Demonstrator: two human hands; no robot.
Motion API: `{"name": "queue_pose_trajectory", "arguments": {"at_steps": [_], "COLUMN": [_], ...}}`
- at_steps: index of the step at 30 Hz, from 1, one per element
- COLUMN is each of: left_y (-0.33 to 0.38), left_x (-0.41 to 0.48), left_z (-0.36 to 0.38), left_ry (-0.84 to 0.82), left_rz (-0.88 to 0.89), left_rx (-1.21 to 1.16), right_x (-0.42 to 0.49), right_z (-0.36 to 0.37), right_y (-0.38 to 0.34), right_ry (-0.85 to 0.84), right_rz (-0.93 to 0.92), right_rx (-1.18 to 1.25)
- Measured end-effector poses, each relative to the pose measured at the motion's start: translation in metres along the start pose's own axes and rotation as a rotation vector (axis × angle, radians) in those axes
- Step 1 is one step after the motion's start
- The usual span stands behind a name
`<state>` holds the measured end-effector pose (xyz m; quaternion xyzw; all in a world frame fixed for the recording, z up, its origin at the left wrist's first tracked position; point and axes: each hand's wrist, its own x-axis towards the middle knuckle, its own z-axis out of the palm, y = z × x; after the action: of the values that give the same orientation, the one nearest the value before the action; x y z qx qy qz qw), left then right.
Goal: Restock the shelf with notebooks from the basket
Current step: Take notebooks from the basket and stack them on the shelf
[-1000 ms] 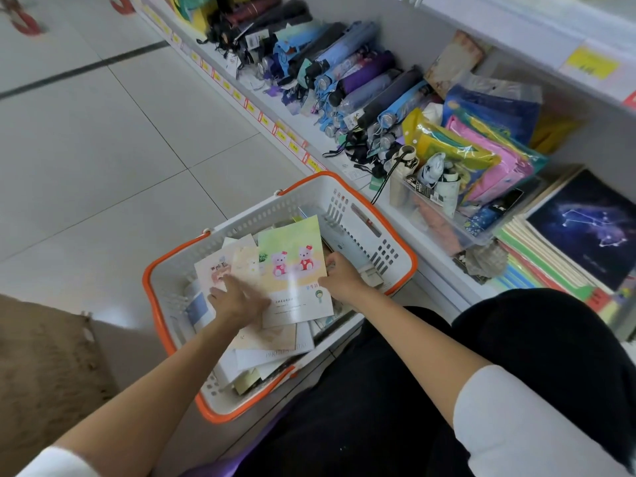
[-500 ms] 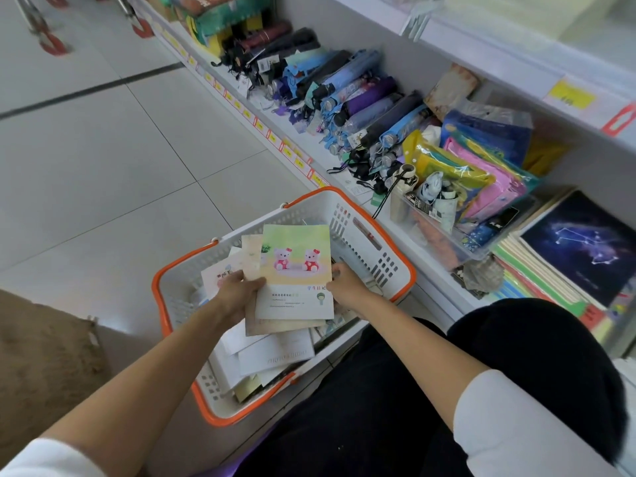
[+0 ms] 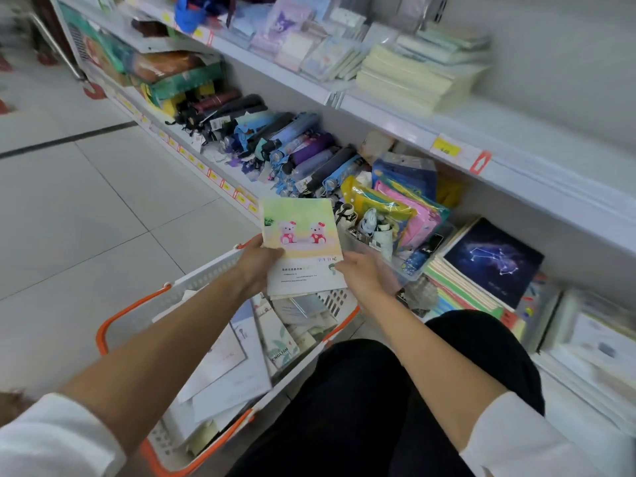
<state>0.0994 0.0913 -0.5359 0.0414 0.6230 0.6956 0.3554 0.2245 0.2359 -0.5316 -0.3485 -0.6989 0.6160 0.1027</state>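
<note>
Since the earlier frame, the stack of pastel paper notebooks (image 3: 303,242) with the two-bear cover has risen clear of the white plastic basket (image 3: 113,325) with orange rim and is now held above the basket's far wall. The left hand (image 3: 258,266) has its grip closed on the stack's left edge, thumb on the cover. The right hand (image 3: 366,275) touches the lower right corner; whether its grip is closed cannot be told. Beyond, the white lower shelf (image 3: 220,179) carries a pile of dark constellation-cover notebooks (image 3: 492,259). Risk: with the stack held by one edge, the lower books could slide out and drop.

Bear-cover notebook (image 3: 303,242) held above white, orange-rimmed basket (image 3: 206,280) of notebooks (image 3: 234,366).
</note>
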Motion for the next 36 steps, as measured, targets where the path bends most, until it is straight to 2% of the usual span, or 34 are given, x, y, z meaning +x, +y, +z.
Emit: {"name": "queue_pose_trajectory", "arguments": {"at_steps": [3,5,8,13,15,19,23,26,30,33,36], "left_y": [0.025,0.043,0.064,0.08,0.082,0.088,0.091,0.091,0.088,0.069,0.062], "left_x": [0.002,0.0,-0.006,-0.023,-0.031,-0.046,-0.056,-0.049,-0.037,-0.025,-0.014], "left_z": [0.044,0.08,0.14,0.246,0.29,0.373,0.447,0.496,0.547,0.563,0.569], "left_ry": [-0.07,-0.132,-0.27,-0.43,-0.481,-0.552,-0.695,-0.736,-0.698,-0.67,-0.734], "left_rz": [0.064,0.114,0.194,0.264,0.302,0.379,0.449,0.513,0.519,0.529,0.493], "left_rx": [0.013,0.031,0.118,0.37,0.395,0.35,0.456,0.559,0.591,0.671,0.689], "right_x": [-0.015,-0.027,-0.044,-0.071,-0.081,-0.096,-0.098,-0.102,-0.099,-0.101,-0.107], "right_z": [-0.036,-0.067,-0.12,-0.213,-0.251,-0.324,-0.396,-0.443,-0.49,-0.513,-0.523], "right_y": [-0.03,-0.05,-0.069,-0.087,-0.088,-0.084,-0.084,-0.087,-0.086,-0.074,-0.06], "right_ry": [0.0,0.067,0.222,0.498,0.606,0.835,0.987,1.02,1.049,0.935,0.745], "right_rz": [-0.024,-0.093,-0.209,-0.262,-0.278,-0.269,-0.223,-0.181,-0.189,-0.13,0.016], "right_rx": [0.174,0.211,0.259,0.395,0.427,0.348,0.249,0.114,-0.052,-0.182,-0.327]}}
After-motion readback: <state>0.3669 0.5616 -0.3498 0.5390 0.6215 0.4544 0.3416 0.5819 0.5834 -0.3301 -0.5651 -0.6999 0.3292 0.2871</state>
